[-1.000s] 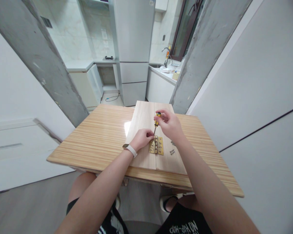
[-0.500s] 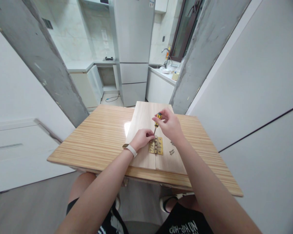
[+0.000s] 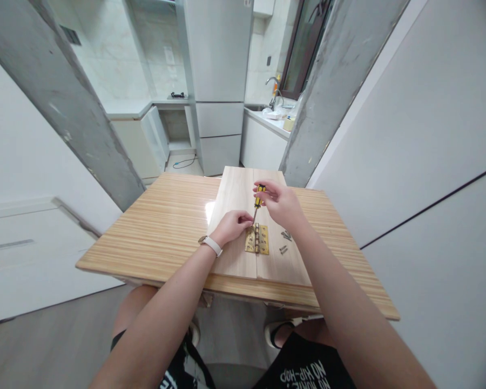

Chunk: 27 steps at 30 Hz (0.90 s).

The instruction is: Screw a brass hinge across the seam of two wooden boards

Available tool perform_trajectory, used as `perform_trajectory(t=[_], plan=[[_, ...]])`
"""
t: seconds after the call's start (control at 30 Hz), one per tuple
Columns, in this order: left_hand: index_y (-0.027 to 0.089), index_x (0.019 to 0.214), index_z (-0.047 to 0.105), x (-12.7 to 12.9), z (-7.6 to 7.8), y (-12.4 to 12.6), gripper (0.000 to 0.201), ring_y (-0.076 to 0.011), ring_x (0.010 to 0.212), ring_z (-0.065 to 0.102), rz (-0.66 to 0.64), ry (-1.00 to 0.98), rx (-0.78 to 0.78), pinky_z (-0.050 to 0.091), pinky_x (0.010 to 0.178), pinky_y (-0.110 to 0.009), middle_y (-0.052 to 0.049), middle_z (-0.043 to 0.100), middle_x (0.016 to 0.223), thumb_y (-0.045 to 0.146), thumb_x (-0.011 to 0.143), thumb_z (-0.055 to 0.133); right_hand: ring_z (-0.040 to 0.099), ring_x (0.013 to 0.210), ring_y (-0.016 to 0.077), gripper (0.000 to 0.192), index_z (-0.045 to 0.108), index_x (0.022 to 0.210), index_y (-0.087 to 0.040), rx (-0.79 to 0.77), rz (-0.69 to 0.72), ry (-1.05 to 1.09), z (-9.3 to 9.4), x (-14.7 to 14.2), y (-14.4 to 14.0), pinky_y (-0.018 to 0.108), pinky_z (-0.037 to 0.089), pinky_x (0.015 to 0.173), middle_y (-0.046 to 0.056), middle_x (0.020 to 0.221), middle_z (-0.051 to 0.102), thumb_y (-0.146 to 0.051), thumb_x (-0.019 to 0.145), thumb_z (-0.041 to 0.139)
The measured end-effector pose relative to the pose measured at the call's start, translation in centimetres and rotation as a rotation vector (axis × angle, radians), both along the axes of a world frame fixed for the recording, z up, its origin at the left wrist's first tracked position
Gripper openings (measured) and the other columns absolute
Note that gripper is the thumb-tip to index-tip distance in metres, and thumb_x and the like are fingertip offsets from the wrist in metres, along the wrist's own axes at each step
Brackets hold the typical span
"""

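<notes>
Fingers (image 3: 267, 190) gripping one screwdriver (image 3: 258, 197), one hinge (image 3: 257, 239), two screws (image 3: 284, 242)

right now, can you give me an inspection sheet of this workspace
surface: striped wooden table with two pale boards laid side by side on it
job's things: brass hinge across the board seam; yellow-handled screwdriver upright over its upper left corner
clutter: loose screws right of the hinge
grippers: right hand grips the screwdriver handle; left hand fingers at its tip
cables: blue cable on the kitchen floor
surroundings: fridge, sink tap, concrete pillars
</notes>
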<state>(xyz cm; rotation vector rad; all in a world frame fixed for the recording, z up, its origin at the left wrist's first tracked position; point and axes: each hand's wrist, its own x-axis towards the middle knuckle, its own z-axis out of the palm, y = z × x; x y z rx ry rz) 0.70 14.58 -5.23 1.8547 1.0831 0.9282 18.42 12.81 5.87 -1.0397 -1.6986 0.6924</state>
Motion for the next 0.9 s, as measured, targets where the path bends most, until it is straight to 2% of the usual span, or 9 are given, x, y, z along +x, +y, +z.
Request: perform_trajectory(t=[0.23,0.43,0.57,0.67,0.73,0.8,0.9], plan=[[0.015,0.094,0.078,0.2,-0.4,0.0,0.014,-0.0165,0.077,0.065,-0.015,-0.007,0.004,0.050,0.073,-0.028,-0.006,0.078,0.087,0.025,0.087,0.071,0.078,0.089,0.0259,0.025,0.074,0.113,-0.026,0.068,-0.116,-0.051,-0.1,-0.4,0.0,0.039,0.064,0.073,0.005,0.101,0.079,-0.032,0.089,0.070],[0.015,0.088,0.078,0.5,0.2,-0.4,0.012,-0.0159,0.074,0.062,-0.011,0.014,0.024,0.047,0.070,-0.028,-0.004,0.076,0.081,0.026,0.086,0.072,0.076,0.079,0.0228,0.023,0.071,0.109,-0.026,0.108,-0.164,-0.077,0.0,-0.7,-0.4,0.034,0.060,0.065,0.004,0.097,0.077,-0.038,0.089,0.072],[0.015,0.087,0.078,0.5,0.4,-0.5,0.012,-0.0160,0.073,0.063,-0.005,0.022,0.024,0.047,0.070,-0.027,-0.004,0.076,0.081,0.025,0.086,0.072,0.074,0.075,0.0213,0.020,0.067,0.100,-0.026,0.149,-0.218,-0.095,-0.1,-1.1,-0.7,0.031,0.056,0.062,0.003,0.089,0.075,-0.041,0.090,0.073],[0.015,0.086,0.078,0.4,0.2,-0.4,0.011,-0.0163,0.074,0.063,-0.011,0.040,0.039,0.047,0.072,-0.028,-0.004,0.076,0.081,0.024,0.086,0.071,0.072,0.073,0.0205,0.025,0.063,0.093,-0.026,0.149,-0.245,-0.113,0.1,-1.1,-0.9,0.031,0.054,0.061,0.002,0.083,0.072,-0.045,0.087,0.076],[0.015,0.086,0.078,0.4,0.0,-0.3,0.012,-0.0165,0.075,0.063,-0.018,0.049,0.045,0.047,0.072,-0.028,-0.004,0.076,0.081,0.023,0.086,0.070,0.071,0.075,0.0211,0.027,0.062,0.091,-0.025,0.139,-0.231,-0.137,0.2,-0.9,-0.8,0.032,0.055,0.063,0.001,0.082,0.072,-0.047,0.086,0.078],[0.015,0.085,0.078,0.3,-0.1,-0.2,0.012,-0.0166,0.075,0.063,-0.022,0.048,0.042,0.047,0.072,-0.028,-0.004,0.076,0.081,0.023,0.087,0.069,0.073,0.085,0.0231,0.026,0.064,0.096,-0.025,0.119,-0.169,-0.130,0.4,-0.6,-0.6,0.033,0.057,0.067,0.004,0.091,0.075,-0.046,0.086,0.077],[0.015,0.085,0.077,0.3,-0.2,-0.2,0.012,-0.0168,0.075,0.064,-0.017,0.042,0.037,0.046,0.072,-0.028,-0.004,0.076,0.081,0.024,0.087,0.069,0.075,0.105,0.0248,0.031,0.066,0.118,-0.026,0.032,0.049,-0.033,0.5,0.1,-0.1,0.039,0.061,0.084,0.008,0.116,0.077,-0.042,0.093,0.069]])
